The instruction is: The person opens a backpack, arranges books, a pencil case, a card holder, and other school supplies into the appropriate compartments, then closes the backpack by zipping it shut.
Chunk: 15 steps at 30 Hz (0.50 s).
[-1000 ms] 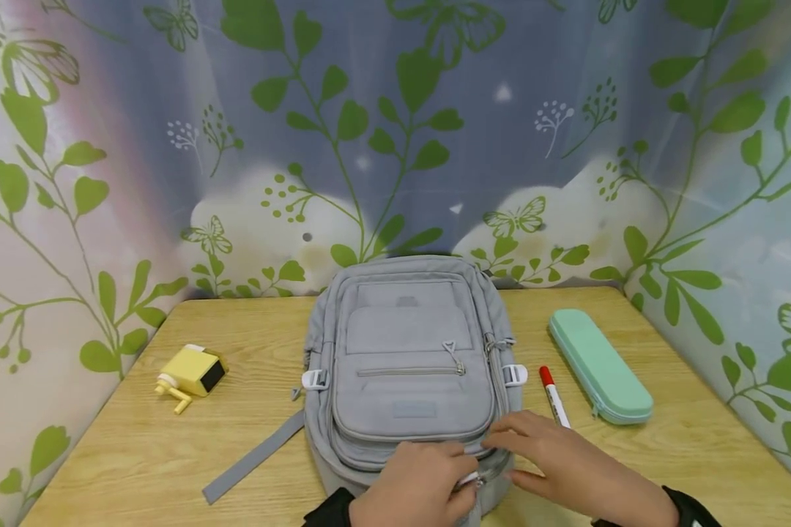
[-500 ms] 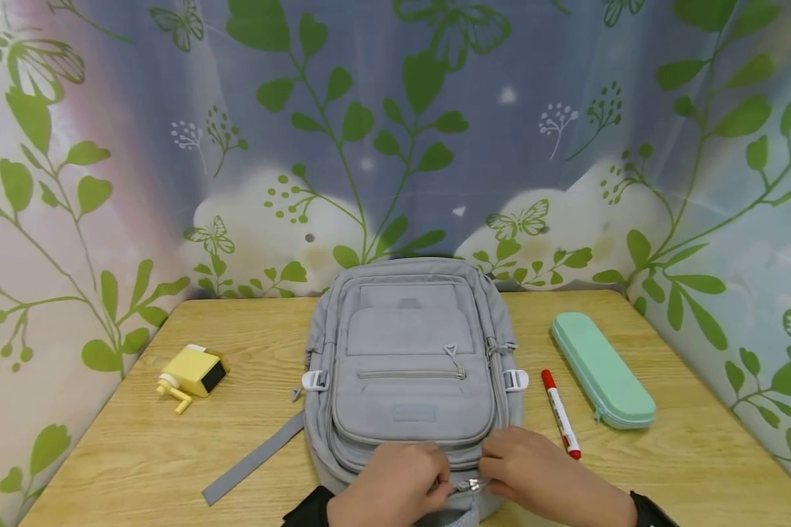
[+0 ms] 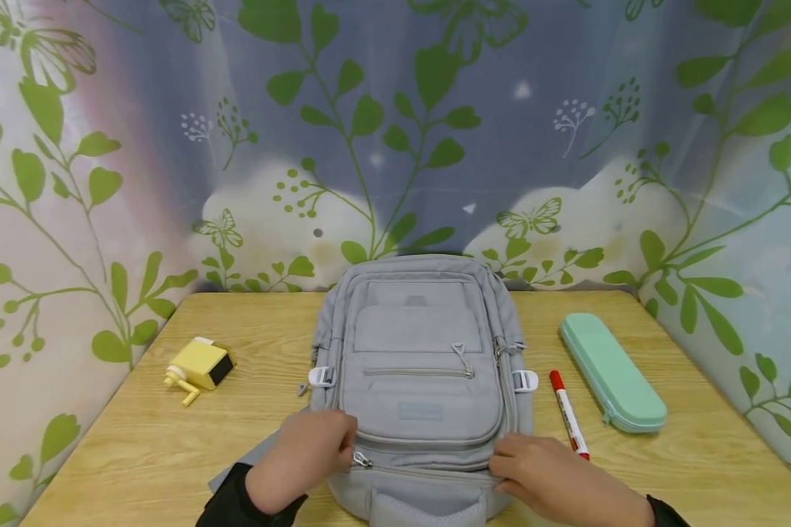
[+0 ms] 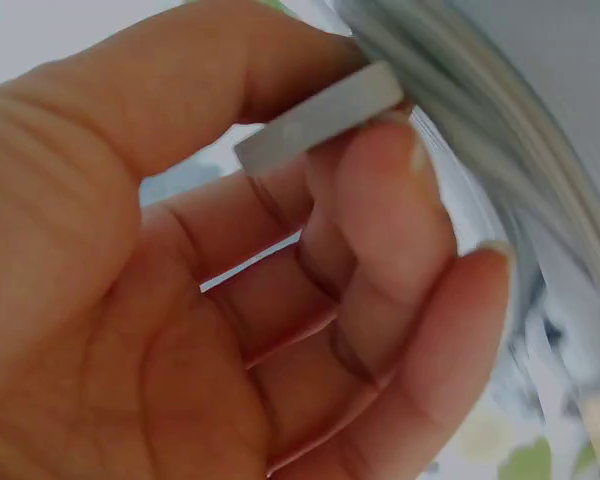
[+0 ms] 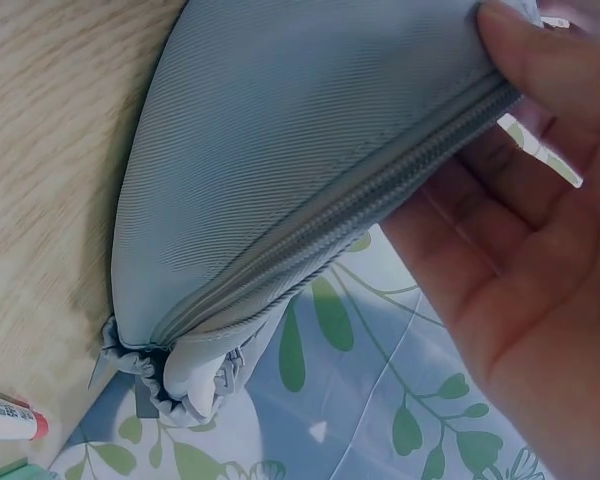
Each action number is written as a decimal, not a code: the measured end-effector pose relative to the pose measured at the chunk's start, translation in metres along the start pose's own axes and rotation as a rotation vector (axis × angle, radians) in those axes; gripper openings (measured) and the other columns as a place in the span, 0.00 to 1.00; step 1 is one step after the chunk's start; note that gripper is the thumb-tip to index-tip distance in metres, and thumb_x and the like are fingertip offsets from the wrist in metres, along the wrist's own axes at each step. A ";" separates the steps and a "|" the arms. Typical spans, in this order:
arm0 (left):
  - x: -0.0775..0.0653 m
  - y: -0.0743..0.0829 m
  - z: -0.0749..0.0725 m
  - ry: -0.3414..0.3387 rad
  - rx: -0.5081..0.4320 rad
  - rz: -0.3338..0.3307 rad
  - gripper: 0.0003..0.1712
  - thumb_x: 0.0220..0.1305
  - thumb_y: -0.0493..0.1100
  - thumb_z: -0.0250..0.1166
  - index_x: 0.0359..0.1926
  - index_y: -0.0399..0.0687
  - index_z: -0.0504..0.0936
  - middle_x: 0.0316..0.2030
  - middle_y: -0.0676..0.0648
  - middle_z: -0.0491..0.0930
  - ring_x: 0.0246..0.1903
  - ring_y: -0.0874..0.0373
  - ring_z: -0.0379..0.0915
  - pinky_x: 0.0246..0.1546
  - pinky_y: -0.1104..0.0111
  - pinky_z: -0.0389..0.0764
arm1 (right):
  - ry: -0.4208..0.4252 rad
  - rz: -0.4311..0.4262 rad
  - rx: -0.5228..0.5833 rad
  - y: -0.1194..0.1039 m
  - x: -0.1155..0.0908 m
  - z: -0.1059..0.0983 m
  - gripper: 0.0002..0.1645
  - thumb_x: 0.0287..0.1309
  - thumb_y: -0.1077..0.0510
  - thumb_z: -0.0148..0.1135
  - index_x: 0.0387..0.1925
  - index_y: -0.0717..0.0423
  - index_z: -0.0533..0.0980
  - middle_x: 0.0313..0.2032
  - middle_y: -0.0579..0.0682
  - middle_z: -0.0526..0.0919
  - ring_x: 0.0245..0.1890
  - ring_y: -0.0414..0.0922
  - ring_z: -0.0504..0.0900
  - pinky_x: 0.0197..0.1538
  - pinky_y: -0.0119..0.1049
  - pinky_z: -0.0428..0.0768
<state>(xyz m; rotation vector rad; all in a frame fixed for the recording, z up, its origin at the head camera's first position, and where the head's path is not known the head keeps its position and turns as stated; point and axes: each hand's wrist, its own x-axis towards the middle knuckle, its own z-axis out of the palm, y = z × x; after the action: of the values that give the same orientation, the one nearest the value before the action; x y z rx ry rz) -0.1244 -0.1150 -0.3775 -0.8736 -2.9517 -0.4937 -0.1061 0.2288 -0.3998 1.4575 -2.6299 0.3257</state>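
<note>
A grey backpack [image 3: 428, 322] lies front side up on the wooden table, its top handle toward the person. My left hand [image 3: 303, 454] is at its near left corner, beside the metal zipper slider [image 3: 361, 459]. In the left wrist view, thumb and forefinger pinch a flat grey zipper pull [image 4: 320, 120], the other fingers curled below. My right hand [image 3: 547, 468] grips the bag's near right edge. The right wrist view shows its thumb on the fabric above the zipper [image 5: 380, 205], with the fingers tucked behind it.
On the left of the wooden table [image 3: 138, 446] sits a yellow box-shaped item with a crank [image 3: 201, 364]. Right of the bag are a red-capped marker [image 3: 569, 413] and a mint green zip case [image 3: 613, 373]. A leaf-patterned curtain [image 3: 395, 146] stands behind.
My left hand has travelled left along the near end of the backpack, and the zipper slider has moved with it. My right hand has gone from loosely bent fingers to gripping the bag's right edge.
</note>
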 end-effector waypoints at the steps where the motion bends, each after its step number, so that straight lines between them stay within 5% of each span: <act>1: 0.000 -0.004 -0.001 0.001 0.013 -0.025 0.21 0.50 0.28 0.64 0.16 0.54 0.65 0.15 0.58 0.57 0.16 0.65 0.50 0.18 0.72 0.50 | 0.000 0.004 0.008 0.000 -0.001 0.000 0.11 0.60 0.59 0.72 0.32 0.42 0.76 0.32 0.33 0.71 0.31 0.28 0.68 0.31 0.21 0.70; 6: -0.002 -0.019 -0.007 -0.022 0.020 -0.097 0.20 0.50 0.31 0.67 0.15 0.55 0.68 0.14 0.58 0.60 0.16 0.64 0.56 0.17 0.70 0.55 | -0.005 0.014 0.024 0.000 -0.002 0.000 0.11 0.60 0.58 0.72 0.32 0.42 0.76 0.34 0.34 0.73 0.33 0.29 0.70 0.32 0.22 0.71; 10: -0.006 -0.025 -0.012 -0.089 -0.103 -0.054 0.17 0.53 0.31 0.65 0.18 0.54 0.70 0.15 0.59 0.63 0.16 0.65 0.57 0.19 0.72 0.58 | -0.067 0.026 0.044 -0.003 0.002 -0.003 0.06 0.64 0.50 0.69 0.35 0.43 0.78 0.34 0.34 0.75 0.33 0.30 0.72 0.33 0.24 0.73; 15: -0.010 -0.029 -0.021 -0.196 -0.304 0.020 0.15 0.62 0.31 0.63 0.22 0.52 0.73 0.16 0.60 0.65 0.16 0.68 0.58 0.20 0.74 0.61 | -0.149 -0.003 -0.006 -0.015 0.024 0.001 0.16 0.69 0.38 0.60 0.41 0.45 0.78 0.31 0.34 0.73 0.30 0.30 0.70 0.33 0.26 0.72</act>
<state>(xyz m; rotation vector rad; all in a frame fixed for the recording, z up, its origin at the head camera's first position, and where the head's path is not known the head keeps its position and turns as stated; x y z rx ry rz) -0.1327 -0.1503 -0.3670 -1.0309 -3.0885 -0.9258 -0.1064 0.2010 -0.3938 1.5401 -2.7401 0.2166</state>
